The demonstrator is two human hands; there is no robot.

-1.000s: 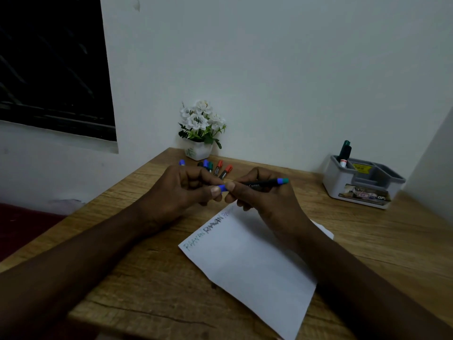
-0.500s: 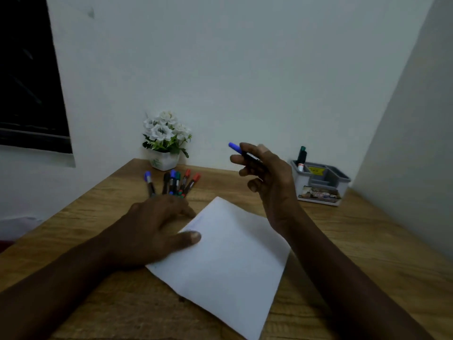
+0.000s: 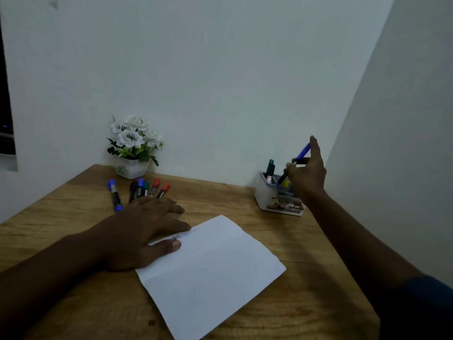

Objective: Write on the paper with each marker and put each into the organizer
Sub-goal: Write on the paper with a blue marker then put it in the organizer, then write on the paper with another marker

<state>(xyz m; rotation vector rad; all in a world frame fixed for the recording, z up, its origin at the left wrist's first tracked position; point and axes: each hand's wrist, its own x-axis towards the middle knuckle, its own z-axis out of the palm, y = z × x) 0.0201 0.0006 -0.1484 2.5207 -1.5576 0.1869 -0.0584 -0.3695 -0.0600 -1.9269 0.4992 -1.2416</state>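
Observation:
My right hand point(image 3: 307, 175) holds a blue-capped marker point(image 3: 303, 151) tilted, cap up, its lower end just above the grey organizer point(image 3: 266, 198) at the table's back right. A green-capped marker point(image 3: 270, 168) stands upright in the organizer. My left hand point(image 3: 137, 231) lies flat, fingers spread, on the upper left corner of the white paper point(image 3: 210, 273), which bears a line of writing near its top edge. Several capped markers point(image 3: 141, 188) in blue, black, green and red lie in a row behind my left hand.
A small white pot of white flowers point(image 3: 133, 143) stands against the back wall, left of centre. The wooden table point(image 3: 306, 303) meets a wall at the back and another on the right. A dark window sits at the far left.
My right hand has carried the blue-capped marker from over the paper rightward to the organizer. My left hand let go of the marker and settled flat on the paper's corner.

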